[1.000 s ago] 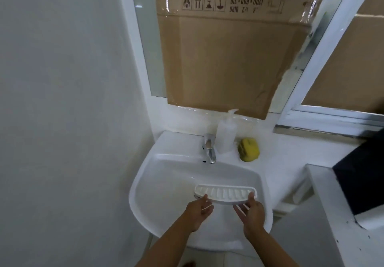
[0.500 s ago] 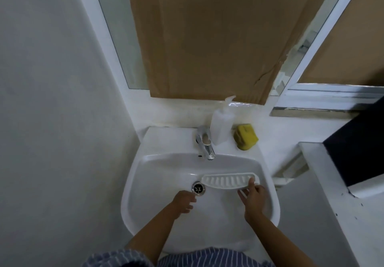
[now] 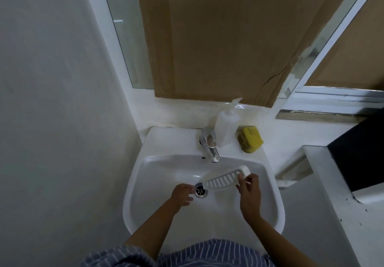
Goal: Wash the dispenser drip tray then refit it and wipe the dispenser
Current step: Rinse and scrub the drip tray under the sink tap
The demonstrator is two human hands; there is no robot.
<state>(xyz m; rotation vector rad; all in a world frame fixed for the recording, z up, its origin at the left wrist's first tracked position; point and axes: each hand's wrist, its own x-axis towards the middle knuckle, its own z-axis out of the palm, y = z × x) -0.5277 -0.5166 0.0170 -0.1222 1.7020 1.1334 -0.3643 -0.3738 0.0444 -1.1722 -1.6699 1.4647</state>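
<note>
Both forearms bare, reaching fwd from near edge. Left hand (image 3: 182,194) low, centre-left, fingers loosely curled, holding nothing. Right hand (image 3: 249,192) further right, raised a bit, back of hand to camera, thumb + fingers (image 3: 241,178) pinching the drip tray (image 3: 225,178) at its right end.

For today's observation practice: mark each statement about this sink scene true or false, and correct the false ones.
1. The right hand holds the drip tray by one end. True.
2. The tray lies flat on the counter. False: it is tilted over the sink basin.
3. The left hand grips the yellow sponge. False: the sponge sits on the sink's ledge, untouched.
4. A soap bottle stands beside the tap. True.
5. Water visibly pours from the tap. False: no stream shows.
</note>
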